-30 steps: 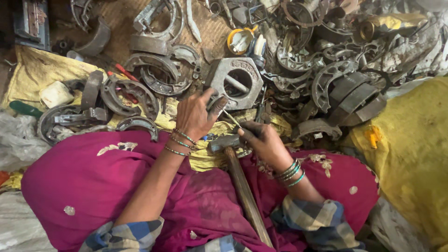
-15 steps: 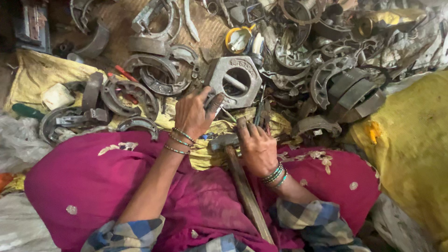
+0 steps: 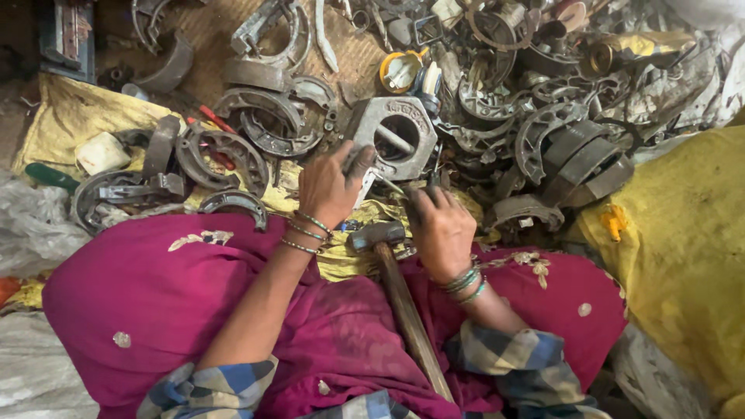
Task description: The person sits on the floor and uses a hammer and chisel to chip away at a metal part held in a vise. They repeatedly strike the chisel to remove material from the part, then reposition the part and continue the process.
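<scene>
My left hand [image 3: 330,185] grips the near corner of a grey metal housing with a round hole [image 3: 392,133], which stands tilted on the ground. My right hand [image 3: 440,226] is closed around a small dark metal tool or part that sticks up beside the housing; what it is I cannot tell. A hammer [image 3: 396,291] with a wooden handle lies across my lap between both hands, its steel head near my wrists. Bangles ring both wrists.
Curved brake shoes [image 3: 268,116] and several other scrap metal parts lie piled ahead and to the right [image 3: 559,147]. Yellow cloth [image 3: 683,248] covers the right side. A white plastic lump [image 3: 101,151] sits left, a magenta garment [image 3: 155,295] over my knees.
My right hand has moved slightly left and nearer the housing. My left hand keeps its hold on the housing. The hammer stays on my lap.
</scene>
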